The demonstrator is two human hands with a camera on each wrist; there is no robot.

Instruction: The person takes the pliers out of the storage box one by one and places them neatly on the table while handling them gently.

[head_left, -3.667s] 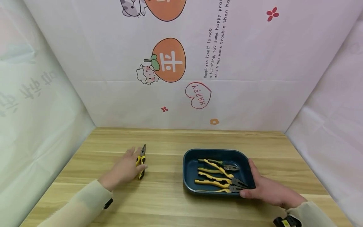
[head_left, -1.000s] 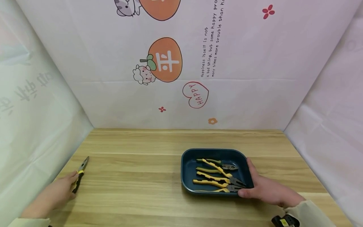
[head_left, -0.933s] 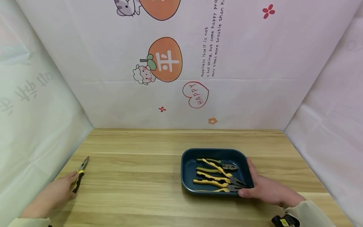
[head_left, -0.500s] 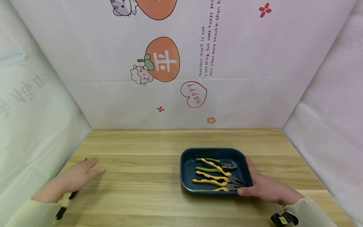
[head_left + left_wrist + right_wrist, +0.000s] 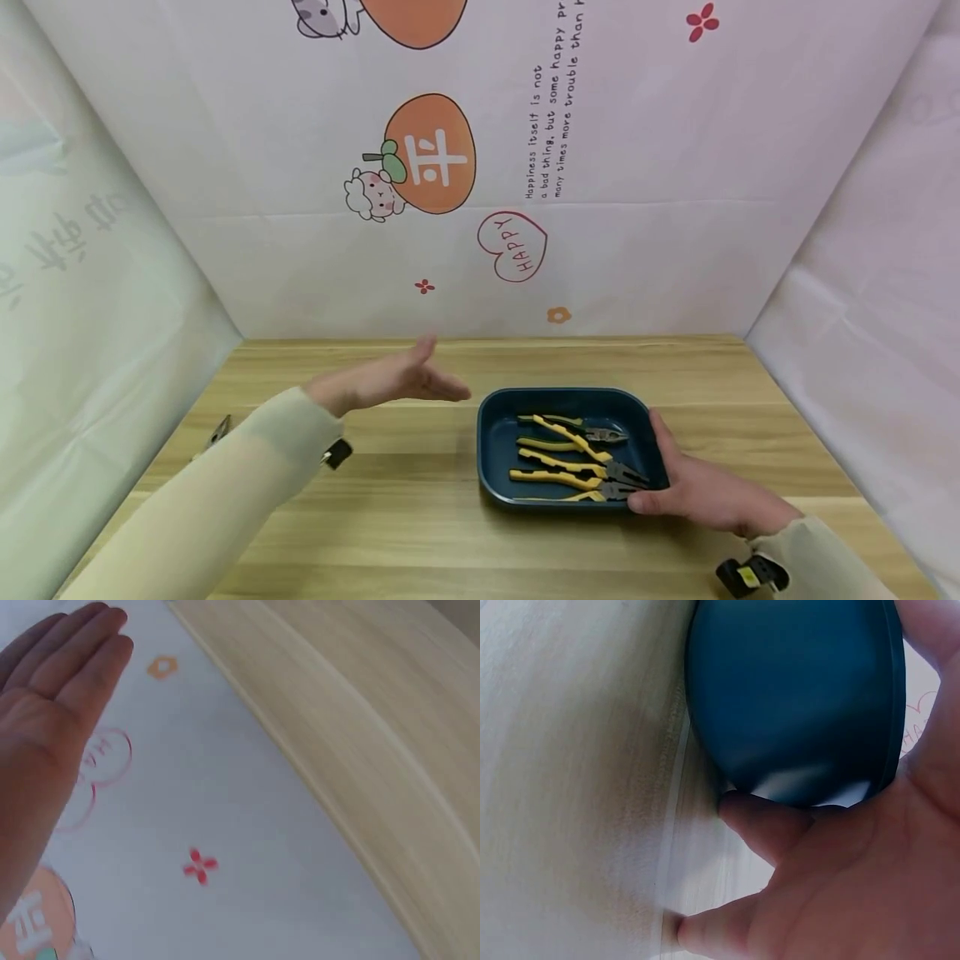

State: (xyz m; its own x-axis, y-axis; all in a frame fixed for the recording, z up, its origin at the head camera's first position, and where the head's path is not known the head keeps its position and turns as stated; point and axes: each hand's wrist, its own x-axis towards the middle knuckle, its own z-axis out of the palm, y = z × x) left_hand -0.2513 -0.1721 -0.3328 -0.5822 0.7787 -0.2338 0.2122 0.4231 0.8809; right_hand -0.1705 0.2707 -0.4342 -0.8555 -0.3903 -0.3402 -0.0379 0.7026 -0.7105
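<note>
My left hand [image 5: 393, 379] is raised over the back middle of the table, just left of the dark blue tray [image 5: 491, 487], with nothing in it. In the left wrist view its fingers [image 5: 90, 660] are straight and side by side. My right hand [image 5: 708, 492] grips the tray's right end, thumb at the near corner; the right wrist view shows the palm close against the tray wall [image 5: 795, 697]. Inside the tray lie several pliers [image 5: 573, 479] with yellow-and-black or green-and-yellow handles. A pair of long-nose pliers [image 5: 220, 430] lies at the far left, its handles mostly hidden behind my left sleeve.
The wood-grain table [image 5: 390, 533] ends at a white printed sheet [image 5: 637, 208] standing at the back. White side sheets [image 5: 112, 317] close in the left and right. A black camera strap [image 5: 752, 575] sits on my right wrist.
My left hand carried the long-nose pliers from left of the tray to the table's left side, let go, and has swung right and back toward the tray. My right hand stays on the tray.
</note>
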